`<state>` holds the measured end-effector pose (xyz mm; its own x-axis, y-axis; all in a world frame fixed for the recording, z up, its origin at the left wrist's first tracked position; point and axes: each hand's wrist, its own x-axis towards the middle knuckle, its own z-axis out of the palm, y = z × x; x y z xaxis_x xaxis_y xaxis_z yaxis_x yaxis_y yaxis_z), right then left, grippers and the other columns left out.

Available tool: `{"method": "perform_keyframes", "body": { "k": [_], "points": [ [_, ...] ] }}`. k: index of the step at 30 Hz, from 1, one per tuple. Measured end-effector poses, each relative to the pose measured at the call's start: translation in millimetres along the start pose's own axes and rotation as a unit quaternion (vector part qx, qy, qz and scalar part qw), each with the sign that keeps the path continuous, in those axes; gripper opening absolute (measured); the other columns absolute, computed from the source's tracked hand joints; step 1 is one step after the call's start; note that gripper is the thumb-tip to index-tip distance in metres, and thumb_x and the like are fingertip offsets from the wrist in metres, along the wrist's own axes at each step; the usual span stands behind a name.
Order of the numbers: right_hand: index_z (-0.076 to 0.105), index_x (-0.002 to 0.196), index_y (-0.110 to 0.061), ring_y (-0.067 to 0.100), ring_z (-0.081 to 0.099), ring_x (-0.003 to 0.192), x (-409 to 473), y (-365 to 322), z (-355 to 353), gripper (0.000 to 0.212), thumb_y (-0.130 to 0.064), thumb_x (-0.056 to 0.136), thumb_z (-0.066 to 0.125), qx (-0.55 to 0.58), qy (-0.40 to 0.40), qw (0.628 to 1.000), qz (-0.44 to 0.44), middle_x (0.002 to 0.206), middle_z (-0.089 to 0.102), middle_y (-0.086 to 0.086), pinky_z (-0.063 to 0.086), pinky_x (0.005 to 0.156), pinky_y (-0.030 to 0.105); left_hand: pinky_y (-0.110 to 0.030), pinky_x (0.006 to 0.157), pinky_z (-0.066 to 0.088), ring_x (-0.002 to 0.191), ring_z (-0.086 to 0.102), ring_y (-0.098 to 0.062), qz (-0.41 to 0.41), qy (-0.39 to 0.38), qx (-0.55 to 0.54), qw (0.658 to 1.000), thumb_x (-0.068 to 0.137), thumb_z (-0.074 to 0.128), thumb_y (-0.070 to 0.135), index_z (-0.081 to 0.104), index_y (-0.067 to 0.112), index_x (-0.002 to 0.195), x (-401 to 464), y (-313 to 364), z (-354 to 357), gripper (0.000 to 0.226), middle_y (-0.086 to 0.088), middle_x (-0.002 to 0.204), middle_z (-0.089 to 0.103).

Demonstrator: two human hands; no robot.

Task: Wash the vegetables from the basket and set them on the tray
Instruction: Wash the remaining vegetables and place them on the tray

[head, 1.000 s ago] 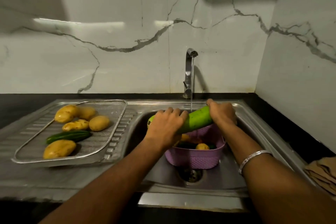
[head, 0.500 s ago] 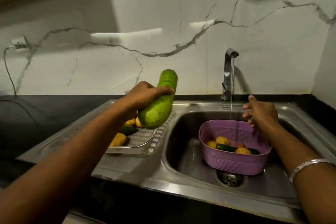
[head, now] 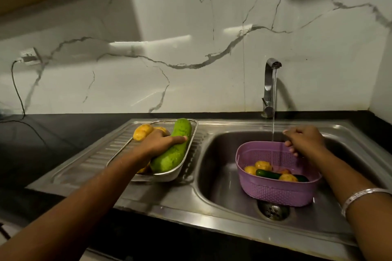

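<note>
Our left hand (head: 163, 141) grips the long green gourd (head: 172, 147) lying lengthwise in the tray (head: 192, 133); our right hand (head: 303, 140), loosely curled and holding nothing, hovers nearest the basket (head: 275, 192), whose remaining vegetables (head: 275, 172) lie below it.

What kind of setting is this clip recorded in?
Most likely a home kitchen: a steel sink with a running tap, a dark counter under a marble-look wall, and vegetables in a purple basket.
</note>
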<state>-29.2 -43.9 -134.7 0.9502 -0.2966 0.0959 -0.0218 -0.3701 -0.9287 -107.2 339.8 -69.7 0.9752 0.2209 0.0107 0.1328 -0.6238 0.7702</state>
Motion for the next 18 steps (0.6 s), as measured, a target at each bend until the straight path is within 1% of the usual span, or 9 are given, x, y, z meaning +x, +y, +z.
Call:
{"method": "perform_keyframes", "body": {
  "k": [2, 4, 5, 7, 8, 10, 13, 15, 18],
  "points": [
    [0.068, 0.093, -0.012, 0.022, 0.06, 0.059, 0.8, 2.3, 0.3, 0.013, -0.02, 0.101, 0.061, -0.005, -0.002, 1.0, -0.004, 0.08, 0.071, 0.017, 0.048, 0.051, 0.029, -0.027, 0.065, 0.056, 0.077, 0.073, -0.017, 0.001, -0.001, 0.0, 1.0, 0.08, 0.079, 0.051, 0.074, 0.011, 0.096, 1.1, 1.0, 3.5, 0.043, -0.004, 0.085, 0.076],
    [0.068, 0.094, -0.011, 0.022, 0.059, 0.058, 2.6, 4.8, 0.8, 0.013, -0.02, 0.101, 0.062, -0.007, -0.003, 1.0, -0.005, 0.08, 0.071, 0.017, 0.049, 0.051, 0.028, -0.03, 0.077, 0.055, 0.086, 0.071, -0.017, 0.003, 0.0, 0.057, 0.998, 0.085, 0.069, 0.061, 0.073, 0.015, 0.104, 1.4, 0.5, 6.0, 0.05, -0.003, 0.097, 0.075],
    [0.068, 0.094, -0.011, 0.022, 0.059, 0.057, 3.1, 5.5, 1.4, 0.013, -0.019, 0.101, 0.062, -0.01, -0.005, 1.0, -0.007, 0.08, 0.071, 0.017, 0.049, 0.051, 0.028, -0.032, 0.084, 0.053, 0.095, 0.069, -0.02, 0.009, 0.001, 0.12, 0.993, 0.088, 0.06, 0.067, 0.072, 0.015, 0.108, 1.4, -0.5, 6.5, 0.058, -0.004, 0.105, 0.073],
    [0.068, 0.094, -0.011, 0.022, 0.059, 0.057, 3.2, 6.2, 2.6, 0.011, -0.018, 0.1, 0.062, -0.015, -0.009, 1.0, -0.009, 0.079, 0.07, 0.017, 0.049, 0.05, 0.027, -0.036, 0.092, 0.048, 0.109, 0.063, -0.027, 0.038, 0.017, 0.267, 0.963, 0.09, 0.038, 0.078, 0.069, 0.014, 0.116, -2.9, -0.1, 8.5, 0.075, -0.009, 0.117, 0.068],
    [0.068, 0.094, -0.01, 0.022, 0.06, 0.057, 3.3, 6.5, 2.8, 0.011, -0.017, 0.1, 0.062, -0.02, -0.011, 1.0, -0.01, 0.079, 0.07, 0.017, 0.049, 0.05, 0.027, -0.039, 0.092, 0.048, 0.112, 0.062, -0.03, 0.056, 0.033, 0.315, 0.947, 0.089, 0.028, 0.081, 0.068, 0.016, 0.116, -5.7, -0.1, 9.4, 0.081, -0.01, 0.118, 0.067],
    [0.069, 0.094, -0.007, 0.023, 0.06, 0.057, 4.0, 7.9, 3.4, 0.012, -0.016, 0.1, 0.062, -0.03, -0.017, 0.999, -0.01, 0.08, 0.07, 0.017, 0.049, 0.05, 0.028, -0.041, 0.09, 0.05, 0.113, 0.062, -0.03, 0.091, 0.068, 0.356, 0.928, 0.086, 0.016, 0.084, 0.068, 0.02, 0.114, -10.6, 1.4, 9.7, 0.087, -0.01, 0.115, 0.068],
    [0.069, 0.095, -0.005, 0.022, 0.06, 0.057, 2.8, 9.0, 2.7, 0.013, -0.015, 0.1, 0.062, -0.034, -0.026, 0.999, -0.008, 0.078, 0.07, 0.018, 0.048, 0.05, 0.029, -0.042, 0.092, 0.049, 0.121, 0.06, -0.029, 0.125, 0.1, 0.37, 0.915, 0.095, 0.024, 0.075, 0.056, 0.027, 0.139, -15.8, 9.2, 12.8, 0.073, -0.007, 0.132, 0.064],
    [0.069, 0.093, -0.006, 0.022, 0.06, 0.057, 2.2, 9.0, 2.4, 0.013, -0.015, 0.1, 0.062, -0.038, -0.033, 0.999, -0.006, 0.076, 0.069, 0.016, 0.048, 0.05, 0.03, -0.04, 0.088, 0.05, 0.118, 0.061, -0.025, 0.198, 0.143, 0.362, 0.899, 0.096, 0.033, 0.071, 0.053, 0.029, 0.141, -19.9, 16.8, 18.2, 0.065, -0.002, 0.136, 0.062],
    [0.071, 0.091, -0.005, 0.02, 0.06, 0.053, 4.1, 10.5, 1.9, 0.017, -0.017, 0.1, 0.063, -0.043, -0.037, 0.998, 0.005, 0.072, 0.07, 0.013, 0.049, 0.049, 0.029, -0.034, 0.078, 0.052, 0.108, 0.063, -0.016, 0.322, 0.174, 0.304, 0.879, 0.095, 0.046, 0.067, 0.056, 0.032, 0.135, -28.2, 39.9, 37.5, 0.054, 0.007, 0.123, 0.064]
  ]
}}
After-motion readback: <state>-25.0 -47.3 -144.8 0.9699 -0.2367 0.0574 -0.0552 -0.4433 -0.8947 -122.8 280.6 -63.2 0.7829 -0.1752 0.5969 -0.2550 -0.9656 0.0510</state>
